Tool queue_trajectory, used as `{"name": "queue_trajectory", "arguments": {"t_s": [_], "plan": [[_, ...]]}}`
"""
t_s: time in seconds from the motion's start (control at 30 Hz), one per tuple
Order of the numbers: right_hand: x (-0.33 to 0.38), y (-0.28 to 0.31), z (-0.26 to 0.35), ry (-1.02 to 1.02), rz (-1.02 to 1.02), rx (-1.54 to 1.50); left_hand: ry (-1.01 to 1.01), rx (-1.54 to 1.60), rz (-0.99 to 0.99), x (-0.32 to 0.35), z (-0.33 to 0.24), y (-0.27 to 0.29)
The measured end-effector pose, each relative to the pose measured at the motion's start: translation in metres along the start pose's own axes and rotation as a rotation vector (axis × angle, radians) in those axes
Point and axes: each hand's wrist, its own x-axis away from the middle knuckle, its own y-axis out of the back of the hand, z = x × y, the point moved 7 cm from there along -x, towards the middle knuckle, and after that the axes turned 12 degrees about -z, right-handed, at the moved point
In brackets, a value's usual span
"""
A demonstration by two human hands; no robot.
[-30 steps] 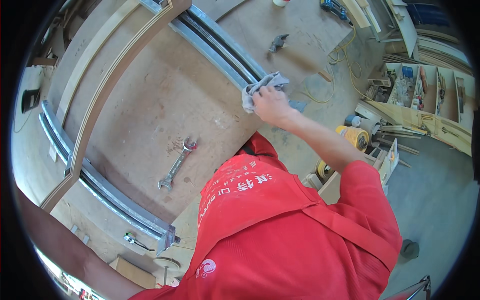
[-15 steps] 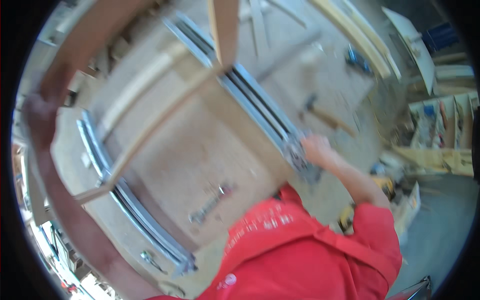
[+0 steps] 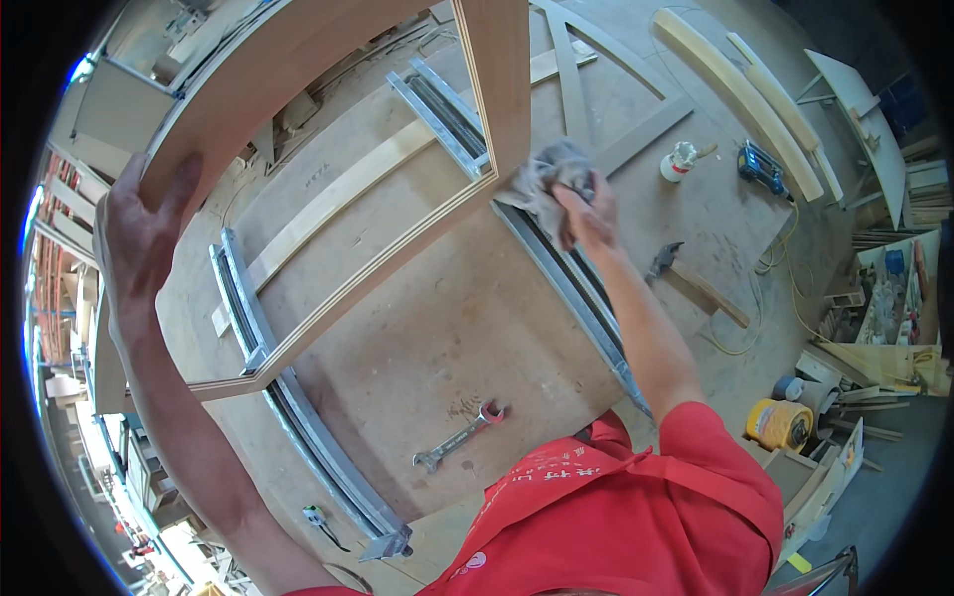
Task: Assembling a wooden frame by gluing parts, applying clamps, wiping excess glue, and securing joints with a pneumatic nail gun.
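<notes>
Left hand (image 3: 139, 238) closed on curved edge of the raised wooden frame (image 3: 328, 79) above the tabletop (image 3: 447, 318), right hand (image 3: 586, 214) clutching grey rag (image 3: 547, 179) against frame's inner corner, wrench (image 3: 459, 435) lying below.

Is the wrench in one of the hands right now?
No. The wrench lies on the workbench, while the left hand grips the wooden frame and the right hand presses a rag.

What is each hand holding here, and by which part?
Left hand grips the wooden frame by its outer edge; right hand clutches a bunched grey rag.
</notes>
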Motion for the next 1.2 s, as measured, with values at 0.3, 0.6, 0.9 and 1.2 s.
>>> {"name": "queue_trajectory", "arguments": {"t_s": [0.3,0.6,0.9,1.2], "plan": [[-0.018,-0.106,-0.035,0.358,-0.056,0.709,0.004,0.053,-0.034,0.016,0.003,0.017],[-0.031,-0.086,-0.014,0.293,-0.098,0.577,0.011,0.096,-0.041,0.003,0.005,0.034],[-0.035,-0.109,-0.059,0.253,-0.098,0.575,-0.008,0.106,-0.074,0.032,0.017,0.0],[-0.043,-0.075,-0.074,0.171,-0.118,0.585,-0.039,0.112,-0.214,0.034,-0.047,0.036]]}}
